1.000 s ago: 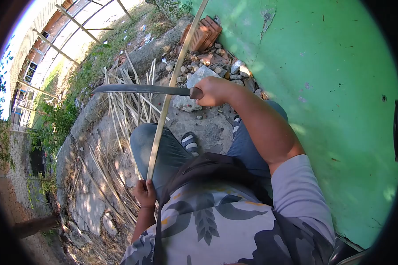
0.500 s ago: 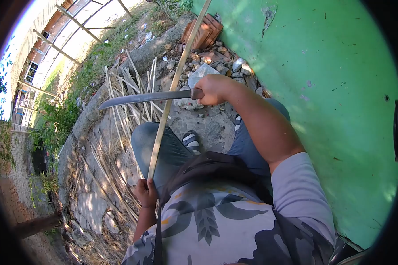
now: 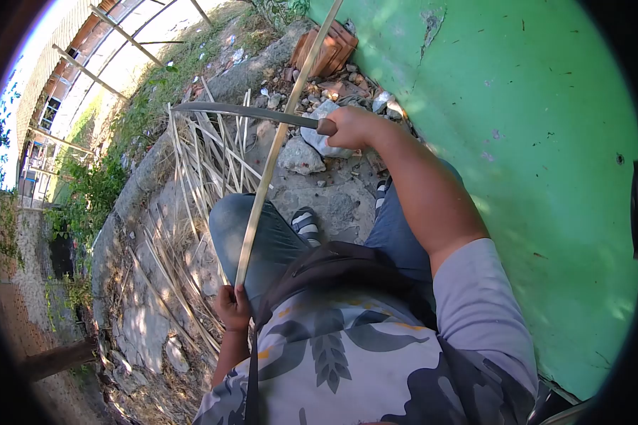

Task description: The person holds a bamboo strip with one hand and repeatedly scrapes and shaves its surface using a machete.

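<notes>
My right hand [image 3: 352, 128] is closed around the wooden handle of a machete [image 3: 244, 111], whose long dark blade points left. The blade crosses a long pale strip [image 3: 267, 173] that looks like split bamboo; whether the edge bites into it I cannot tell. Near my left thigh, my left hand [image 3: 232, 309] grips the lower end of this strip. From there it slants up past my knee [image 3: 237, 219] and out of the top of the view.
A heap of similar pale strips [image 3: 191, 159] lies on the ground to the left. Ahead are loose stones [image 3: 301, 156] and stacked orange tiles [image 3: 326, 53]. A green wall [image 3: 524, 156] runs close along my right side. Shrubs [image 3: 96, 184] grow beyond a low concrete edge.
My right hand and the machete have moved forward along the strip, away from my body, and the blade's tip has swung farther forward. My left hand keeps its hold, almost unmoved.
</notes>
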`<state>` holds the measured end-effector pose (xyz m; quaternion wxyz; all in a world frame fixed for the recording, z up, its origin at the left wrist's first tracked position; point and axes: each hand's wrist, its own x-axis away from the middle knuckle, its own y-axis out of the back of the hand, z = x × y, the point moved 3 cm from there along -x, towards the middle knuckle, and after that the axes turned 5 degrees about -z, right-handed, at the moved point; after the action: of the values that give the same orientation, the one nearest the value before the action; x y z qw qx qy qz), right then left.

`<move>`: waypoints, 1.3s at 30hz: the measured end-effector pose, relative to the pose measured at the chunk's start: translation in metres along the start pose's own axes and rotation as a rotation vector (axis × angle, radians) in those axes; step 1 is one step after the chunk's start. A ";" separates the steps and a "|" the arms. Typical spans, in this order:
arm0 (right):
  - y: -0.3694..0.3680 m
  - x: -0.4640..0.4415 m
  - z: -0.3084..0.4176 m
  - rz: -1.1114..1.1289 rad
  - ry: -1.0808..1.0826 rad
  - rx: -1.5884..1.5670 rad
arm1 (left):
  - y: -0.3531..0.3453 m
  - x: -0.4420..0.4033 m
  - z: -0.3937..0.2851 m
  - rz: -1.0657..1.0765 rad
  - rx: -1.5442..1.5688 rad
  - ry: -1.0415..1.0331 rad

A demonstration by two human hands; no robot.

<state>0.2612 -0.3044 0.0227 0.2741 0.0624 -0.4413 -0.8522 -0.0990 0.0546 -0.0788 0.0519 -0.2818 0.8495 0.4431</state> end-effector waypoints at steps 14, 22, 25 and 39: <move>-0.026 0.008 0.036 0.131 0.136 0.167 | 0.000 -0.002 -0.008 -0.017 0.002 -0.007; -0.020 0.007 0.022 0.056 0.050 0.125 | 0.004 -0.003 -0.011 -0.012 -0.027 -0.016; -0.021 0.014 0.028 0.077 0.105 -0.007 | 0.001 -0.001 -0.006 -0.012 -0.024 -0.004; -0.007 0.000 0.007 0.058 0.010 0.104 | 0.004 -0.004 -0.010 -0.017 -0.026 -0.044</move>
<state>0.2561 -0.2962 0.0209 0.2971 0.0679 -0.4851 -0.8196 -0.0962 0.0502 -0.0686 0.0704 -0.2798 0.8400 0.4595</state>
